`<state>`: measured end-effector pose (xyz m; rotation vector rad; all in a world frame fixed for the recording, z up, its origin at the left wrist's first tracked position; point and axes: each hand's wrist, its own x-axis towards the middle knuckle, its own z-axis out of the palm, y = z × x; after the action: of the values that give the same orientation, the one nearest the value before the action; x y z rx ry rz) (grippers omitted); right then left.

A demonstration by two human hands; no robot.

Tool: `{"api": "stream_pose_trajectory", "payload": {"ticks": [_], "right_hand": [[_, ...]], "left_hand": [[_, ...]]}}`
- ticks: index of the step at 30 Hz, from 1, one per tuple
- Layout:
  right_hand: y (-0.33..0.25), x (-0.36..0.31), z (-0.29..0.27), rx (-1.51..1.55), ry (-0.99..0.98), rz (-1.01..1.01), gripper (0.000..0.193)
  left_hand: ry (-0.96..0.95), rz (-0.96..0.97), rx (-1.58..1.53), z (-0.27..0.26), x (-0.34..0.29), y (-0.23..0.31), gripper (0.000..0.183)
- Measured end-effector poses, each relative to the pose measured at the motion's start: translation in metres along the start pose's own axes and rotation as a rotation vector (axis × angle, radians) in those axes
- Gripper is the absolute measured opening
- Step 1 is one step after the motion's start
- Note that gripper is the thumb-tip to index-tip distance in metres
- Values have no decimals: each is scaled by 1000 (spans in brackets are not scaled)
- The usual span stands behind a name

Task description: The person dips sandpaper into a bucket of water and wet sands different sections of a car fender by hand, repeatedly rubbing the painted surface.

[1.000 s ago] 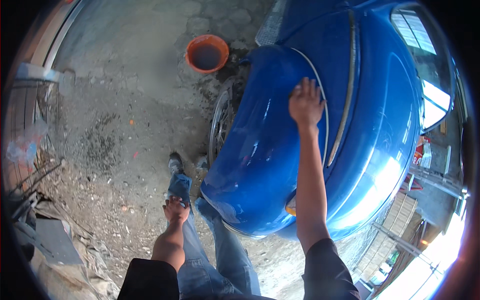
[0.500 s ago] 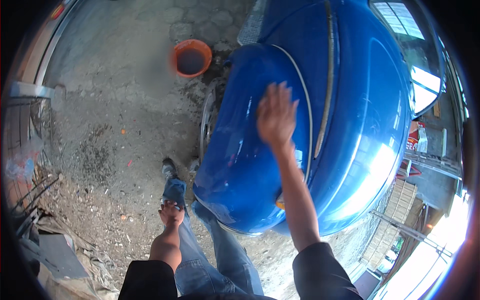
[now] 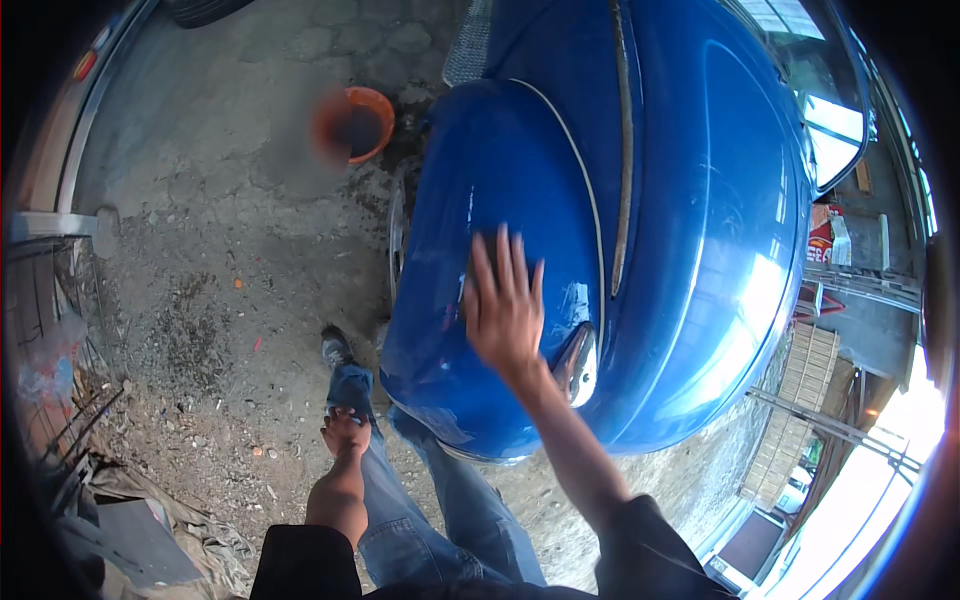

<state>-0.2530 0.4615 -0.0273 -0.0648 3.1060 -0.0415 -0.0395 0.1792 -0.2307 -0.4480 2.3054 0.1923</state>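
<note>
My right hand point(image 3: 506, 310) lies flat on the rounded fender point(image 3: 450, 260) of a blue car, its fingers spread and nothing visible in it. Just right of the wrist sits a shiny chrome lamp housing point(image 3: 577, 366) on top of the fender. A pale trim strip point(image 3: 585, 180) curves along the seam between fender and body. Lower left, my left hand point(image 3: 346, 430) rests on my knee over the blue jeans, holding nothing that I can see, its fingers laid apart over the denim. What lies under my right palm is hidden.
An orange basin point(image 3: 383, 125), dark inside, stands on the rough ground beyond the fender, partly blurred. The car's hood point(image 3: 700, 260) rises to the right. Crumpled sheeting and a grey panel point(image 3: 140, 540) lie at the lower left. A tire point(image 3: 205, 8) shows at the far edge.
My right hand has slid nearer and to the left across the fender, uncovering the chrome lamp housing. My left hand has stayed on the knee. The whole view has shifted slightly.
</note>
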Motion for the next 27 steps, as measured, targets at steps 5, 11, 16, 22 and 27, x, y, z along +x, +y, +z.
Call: {"api": "stream_pose_trajectory", "payload": {"ticks": [5, 11, 16, 22, 27], "right_hand": [[28, -45, -15, -101, -12, 234, 57], [32, 49, 1, -85, 237, 219, 56], [-15, -89, 7, 28, -173, 109, 53], [18, 58, 2, -134, 261, 288, 50], [-59, -12, 27, -191, -134, -299, 49]], "left_hand": [[2, 25, -7, 3, -2, 15, 32], [9, 35, -43, 15, -7, 10, 34], [-32, -19, -22, 7, -6, -9, 40], [14, -16, -133, 12, -10, 10, 35], [8, -84, -205, 17, -16, -8, 34]]}}
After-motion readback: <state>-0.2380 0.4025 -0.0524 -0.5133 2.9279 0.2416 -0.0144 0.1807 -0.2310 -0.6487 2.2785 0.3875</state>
